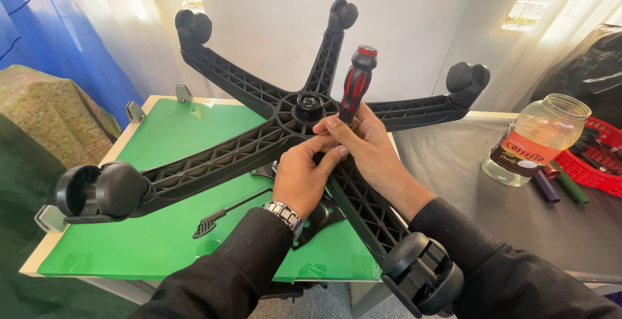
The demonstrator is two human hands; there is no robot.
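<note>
Right hand (366,141) grips a screwdriver (356,84) above its fingers; left hand (301,175) clutches the chair base (227,154) beside them.

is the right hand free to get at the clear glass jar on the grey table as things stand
Probably not right away. The right hand is wrapped around a red and black screwdriver at the hub of the black five-armed chair base. The clear glass jar stands in the open on that side, with nothing between.

Both hands (304,176) (363,141) together, fingers (330,157) curled.
</note>
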